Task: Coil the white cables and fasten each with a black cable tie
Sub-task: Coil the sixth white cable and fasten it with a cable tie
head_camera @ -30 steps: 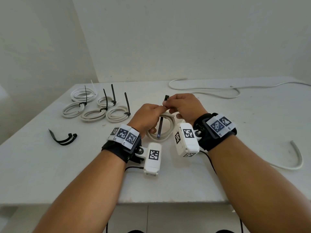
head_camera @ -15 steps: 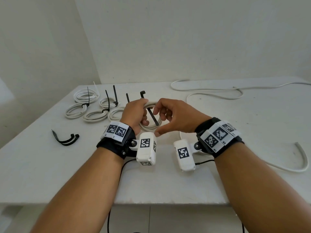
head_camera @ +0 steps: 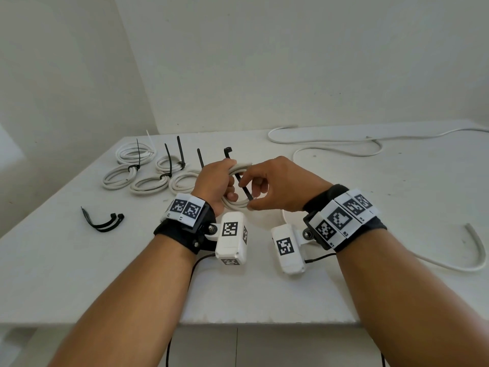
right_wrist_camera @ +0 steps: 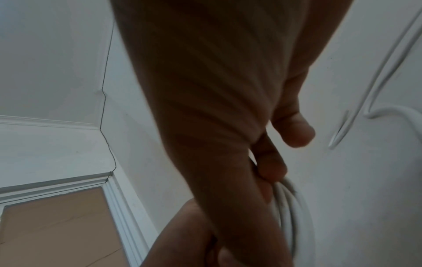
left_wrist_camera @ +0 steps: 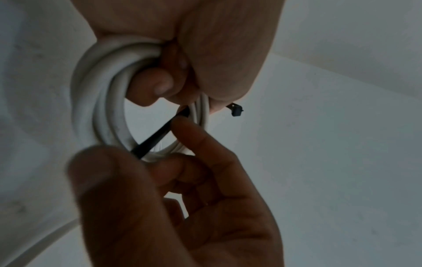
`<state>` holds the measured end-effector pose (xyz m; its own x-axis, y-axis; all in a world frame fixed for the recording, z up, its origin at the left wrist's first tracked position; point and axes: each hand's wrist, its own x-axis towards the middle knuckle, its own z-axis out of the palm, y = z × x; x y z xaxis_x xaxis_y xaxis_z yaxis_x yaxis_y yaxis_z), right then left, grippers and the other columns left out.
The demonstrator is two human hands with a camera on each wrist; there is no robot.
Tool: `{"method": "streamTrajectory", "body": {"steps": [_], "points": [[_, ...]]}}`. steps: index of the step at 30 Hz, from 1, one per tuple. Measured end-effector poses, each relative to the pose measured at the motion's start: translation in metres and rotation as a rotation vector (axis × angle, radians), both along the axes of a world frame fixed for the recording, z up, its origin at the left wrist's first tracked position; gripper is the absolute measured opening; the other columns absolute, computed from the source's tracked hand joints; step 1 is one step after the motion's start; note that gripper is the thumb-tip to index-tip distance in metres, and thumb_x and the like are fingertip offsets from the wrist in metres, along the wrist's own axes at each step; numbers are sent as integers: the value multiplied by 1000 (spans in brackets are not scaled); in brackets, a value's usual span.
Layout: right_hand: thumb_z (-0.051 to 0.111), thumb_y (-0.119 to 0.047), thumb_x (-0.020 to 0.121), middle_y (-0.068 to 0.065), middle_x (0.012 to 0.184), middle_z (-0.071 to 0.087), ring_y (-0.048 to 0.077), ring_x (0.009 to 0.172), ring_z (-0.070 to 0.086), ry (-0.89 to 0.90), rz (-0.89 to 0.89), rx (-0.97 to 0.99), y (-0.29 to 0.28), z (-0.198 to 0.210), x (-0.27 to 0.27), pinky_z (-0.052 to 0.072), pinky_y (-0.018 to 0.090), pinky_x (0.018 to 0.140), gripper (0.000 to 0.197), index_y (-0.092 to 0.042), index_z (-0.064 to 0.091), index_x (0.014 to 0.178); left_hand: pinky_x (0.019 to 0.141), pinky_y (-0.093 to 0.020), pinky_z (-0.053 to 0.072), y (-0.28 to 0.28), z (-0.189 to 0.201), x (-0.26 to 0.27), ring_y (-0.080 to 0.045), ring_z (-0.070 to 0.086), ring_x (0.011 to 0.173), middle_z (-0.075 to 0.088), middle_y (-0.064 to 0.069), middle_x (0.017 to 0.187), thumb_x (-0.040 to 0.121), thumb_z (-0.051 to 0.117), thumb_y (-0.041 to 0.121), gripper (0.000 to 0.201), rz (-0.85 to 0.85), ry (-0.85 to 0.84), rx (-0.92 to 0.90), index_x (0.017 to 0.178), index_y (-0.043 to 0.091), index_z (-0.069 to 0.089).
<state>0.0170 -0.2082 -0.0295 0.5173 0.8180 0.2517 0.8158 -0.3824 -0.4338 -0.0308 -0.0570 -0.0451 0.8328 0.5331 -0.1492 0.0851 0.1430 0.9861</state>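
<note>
My left hand [head_camera: 215,185] grips a coiled white cable [head_camera: 238,203] held above the table, fingers curled round its loops [left_wrist_camera: 98,101]. A black cable tie [head_camera: 244,188] passes through the coil; its head [head_camera: 228,150] sticks up past my left fingers, also seen as the head [left_wrist_camera: 236,111] in the left wrist view. My right hand [head_camera: 267,184] pinches the tie's tail [left_wrist_camera: 153,140] between thumb and fingers at the coil's lower rim. In the right wrist view the coil [right_wrist_camera: 290,213] shows beside my palm; the tie is hidden there.
Several tied white coils [head_camera: 148,170] with upright black tie tails lie at the back left. Spare black ties [head_camera: 103,222] lie at the left. Loose white cable [head_camera: 344,147] runs along the back right and curves past the right edge [head_camera: 473,250]. The table's front edge [head_camera: 264,323] is near me.
The coil was lifted and shifted left, off the table. My right hand left the tie's head and moved down to pinch its tail through the coil; my left hand now grips the coil.
</note>
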Motion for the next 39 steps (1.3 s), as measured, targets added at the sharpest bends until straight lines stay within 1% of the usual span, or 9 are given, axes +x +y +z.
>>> {"method": "streamTrajectory", "body": {"steps": [9, 15, 19, 23, 26, 28, 31, 36, 39], "points": [[61, -18, 93, -4, 87, 64, 8, 76, 54, -148, -24, 133, -1, 1, 3, 42, 19, 72, 11, -16, 72, 95, 39, -20, 24, 3, 0, 1, -12, 22, 43, 28, 3, 52, 96, 51, 21, 30, -25, 14, -75, 68, 13, 54], [55, -15, 97, -14, 81, 56, 1, 75, 53, -76, -39, 314, -3, 3, 2, 38, 11, 67, 10, -13, 64, 92, 39, -21, 26, 4, 4, 2, -12, 23, 42, 28, 4, 50, 96, 51, 22, 22, -28, -3, -24, 75, 14, 53], [51, -13, 99, -5, 84, 64, -1, 67, 60, 50, -65, 450, -3, 6, -3, 41, 10, 62, 10, -13, 59, 94, 39, -21, 28, 9, 5, 1, -10, 26, 41, 32, 5, 50, 97, 49, 21, 24, -22, -43, 16, 86, 10, 68], [52, -9, 99, -1, 100, 70, 7, 67, 69, 235, -56, 620, 1, 7, -7, 54, 20, 62, 8, -12, 59, 96, 39, -21, 30, 10, 3, 0, -12, 29, 41, 35, 4, 49, 97, 50, 23, 27, -46, -43, 104, 78, 12, 65], [63, -5, 93, 6, 86, 76, 19, 74, 74, 379, -82, 775, 4, 6, -8, 60, 31, 71, 8, -11, 60, 100, 40, -22, 32, 4, 0, 2, -13, 29, 41, 35, 3, 49, 96, 52, 24, 28, -57, -30, 165, 70, 16, 58], [69, -7, 90, 5, 80, 76, 17, 71, 73, 425, -142, 822, 6, 5, -7, 59, 29, 69, 18, -13, 57, 101, 41, -22, 33, 1, -1, 3, -13, 31, 41, 36, 4, 48, 95, 54, 25, 28, -57, -32, 194, 71, 16, 62], [75, -15, 86, -1, 76, 76, 15, 72, 73, 425, -261, 807, 7, 4, -5, 58, 30, 67, 23, -19, 55, 97, 41, -22, 34, -2, -3, 3, -12, 31, 40, 35, 3, 49, 96, 54, 28, 26, -74, -30, 223, 84, 12, 72], [70, -9, 88, 9, 78, 76, 28, 74, 75, 569, -251, 878, 10, 0, -5, 62, 42, 73, 12, -9, 66, 100, 41, -22, 35, -4, -3, 4, -14, 32, 43, 36, 2, 51, 94, 57, 28, 23, -66, -24, 253, 79, 13, 68], [71, -13, 88, 0, 80, 75, 23, 66, 73, 441, -302, 744, 12, -4, -4, 62, 40, 71, 9, -16, 75, 95, 41, -21, 35, -5, -3, 3, -13, 32, 42, 36, 3, 48, 93, 56, 27, 28, -65, -32, 280, 83, 5, 70]]}}
